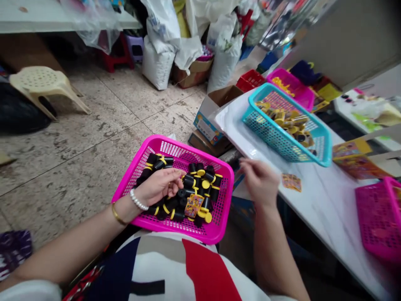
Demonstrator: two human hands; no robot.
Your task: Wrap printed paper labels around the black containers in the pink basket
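Basket [226, 205], pink plastic, sits right in front of the person's shirt [163, 255], w/ a pile of black tubes [189, 181] w/ yellow lids inside, lying every which way. L hand [161, 184] is over the pile, thumb & fingertips drawn close together; can't tell if anything small is btwn them. That wrist has a white bead bracelet [138, 200] & a gold bangle [117, 214]. Orange card [193, 205] lies on the tubes, just R of L hand. R hand [260, 179] is blurred, fingers curled in, btwn the basket & a white table [313, 205]; can't tell if it holds anything. On the table: 2nd orange card [292, 182] near R hand, and a blue basket [272, 138] w/ yellow-and-dark pieces farther back. Cardboard box [208, 121] stands by the table's far end; pale stool [42, 77] on the floor, far L.
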